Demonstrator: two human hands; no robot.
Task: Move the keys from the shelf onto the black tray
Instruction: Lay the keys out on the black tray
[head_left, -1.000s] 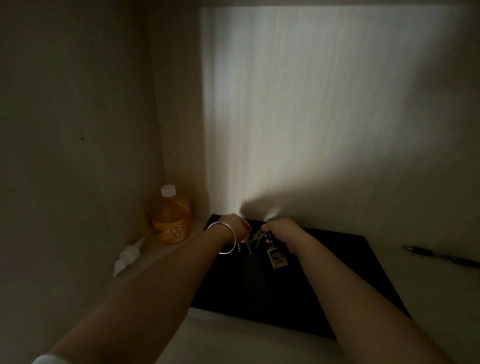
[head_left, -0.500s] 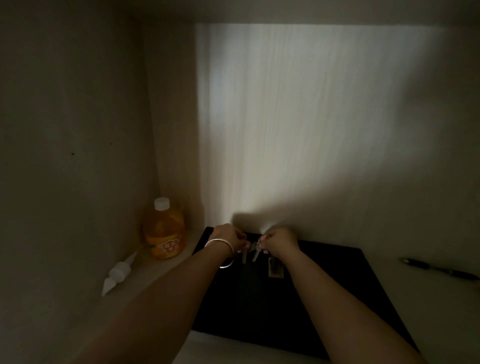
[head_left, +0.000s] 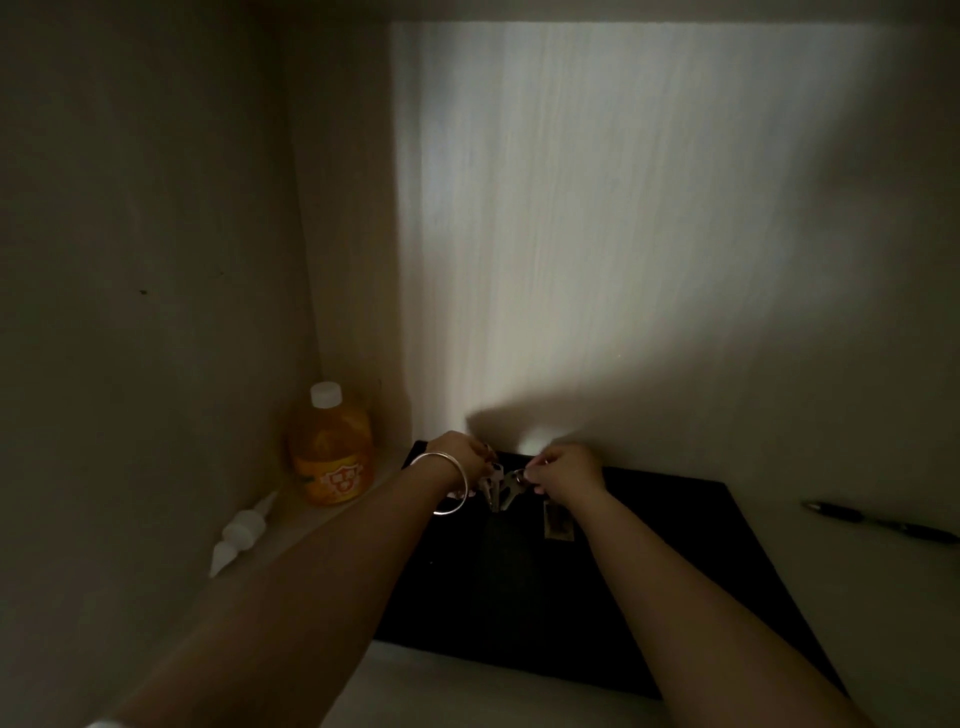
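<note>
Both hands are held close together over the far edge of the black tray (head_left: 675, 571), which lies flat on the dim shelf (head_left: 857, 597). The keys (head_left: 497, 487) are pinched from either side, the left hand (head_left: 460, 460) and the right hand (head_left: 563, 467) each closed on the bunch, which hangs above the tray; a tag (head_left: 557, 521) dangles below. An orange bottle (head_left: 332, 449) is seen in the left corner, a white nozzle bottle (head_left: 239, 535) near it, a pen (head_left: 878, 522) to the right, and a bangle (head_left: 441, 486) on the left wrist.
</note>
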